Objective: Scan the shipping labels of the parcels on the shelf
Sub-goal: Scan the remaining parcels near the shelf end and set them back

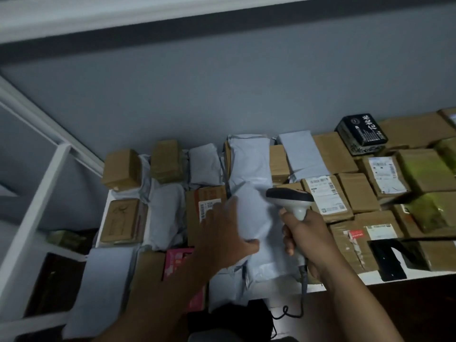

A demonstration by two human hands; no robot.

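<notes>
A white shelf (407, 276) is packed with cardboard boxes and grey poly mailers. My right hand (304, 233) grips a white and black handheld barcode scanner (292, 197) by its handle, its head pointing left over a long grey mailer (251, 211). My left hand (225, 233) holds that mailer's left edge, thumb under its lower part, fingers spread over it. Just left of my fingers a brown box shows a white shipping label (208, 208). Other labels face up on a box (325, 193) right of the scanner and another box (386, 174) further right.
A black box with white characters (361, 133) stands at the back right. A pink box (177, 265) lies near the front under my left forearm. The scanner's cable (302, 299) hangs below the shelf edge. White shelf uprights (37, 211) stand at the left.
</notes>
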